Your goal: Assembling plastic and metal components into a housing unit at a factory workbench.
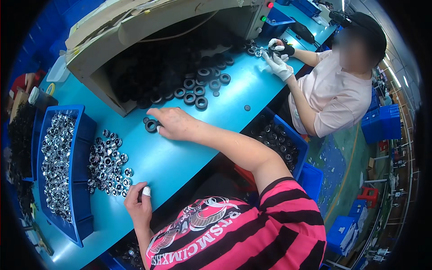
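My right hand [175, 122] reaches across the blue-green table, its thumb and fingers curled about a black ring-shaped wheel [151, 126]. A smaller black disc [145, 120] lies against that wheel. At the table's near edge, my left hand [137, 203] has its fingers drawn in towards a thumb with a white cover on its tip. Whatever it may hold is hidden. Just beyond it spreads a loose pile of shiny chrome caps [107, 164]. More black wheels [200, 90] are heaped further off, under a beige metal housing.
A blue bin [83, 193] full of chrome parts stands at the left. The beige housing [96, 67] overhangs the table's far side. At the right, a co-worker's gloved hands [279, 63] handle small dark parts. A bin of black parts [288, 139] sits below the table edge.
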Action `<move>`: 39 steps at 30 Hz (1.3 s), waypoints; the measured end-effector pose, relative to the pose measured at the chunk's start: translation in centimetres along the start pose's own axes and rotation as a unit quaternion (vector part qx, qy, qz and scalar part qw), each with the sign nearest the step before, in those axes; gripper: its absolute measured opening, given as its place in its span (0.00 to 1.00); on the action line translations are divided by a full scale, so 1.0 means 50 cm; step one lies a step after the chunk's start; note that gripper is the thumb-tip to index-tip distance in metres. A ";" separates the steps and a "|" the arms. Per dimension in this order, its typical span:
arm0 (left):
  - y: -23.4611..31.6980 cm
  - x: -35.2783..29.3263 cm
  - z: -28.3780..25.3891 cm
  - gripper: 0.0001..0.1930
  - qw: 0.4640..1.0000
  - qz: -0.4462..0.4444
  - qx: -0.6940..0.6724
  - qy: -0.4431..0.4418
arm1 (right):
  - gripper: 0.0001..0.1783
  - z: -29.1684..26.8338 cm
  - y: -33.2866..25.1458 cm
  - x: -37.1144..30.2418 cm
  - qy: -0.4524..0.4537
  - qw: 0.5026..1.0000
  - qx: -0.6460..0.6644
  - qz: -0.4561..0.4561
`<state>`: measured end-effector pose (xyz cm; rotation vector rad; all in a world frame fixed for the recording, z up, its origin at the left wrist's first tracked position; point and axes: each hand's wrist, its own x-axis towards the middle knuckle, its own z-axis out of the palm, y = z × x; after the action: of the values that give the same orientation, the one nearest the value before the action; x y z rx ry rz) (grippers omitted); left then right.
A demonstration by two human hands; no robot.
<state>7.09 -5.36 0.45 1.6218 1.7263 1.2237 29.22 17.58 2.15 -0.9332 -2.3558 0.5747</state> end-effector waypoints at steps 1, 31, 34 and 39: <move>0.001 0.000 0.000 0.07 1.000 -0.001 -0.002 0.000 | 0.16 0.002 0.008 -0.002 0.013 1.000 0.019 0.018; 0.050 -0.003 0.004 0.26 0.995 0.010 -0.043 0.086 | 0.45 0.077 -0.201 -0.098 -0.211 0.722 0.633 0.185; 0.043 -0.006 -0.002 0.26 0.993 0.010 -0.041 0.107 | 0.43 0.078 -0.198 -0.095 -0.221 0.704 0.650 0.184; 0.037 -0.015 -0.010 0.25 0.992 0.001 -0.026 0.123 | 0.40 0.087 -0.213 -0.088 -0.227 0.752 0.590 0.186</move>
<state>7.83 -6.41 2.08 1.4947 1.8204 1.5090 24.03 6.44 3.35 -0.6146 -1.5016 2.2856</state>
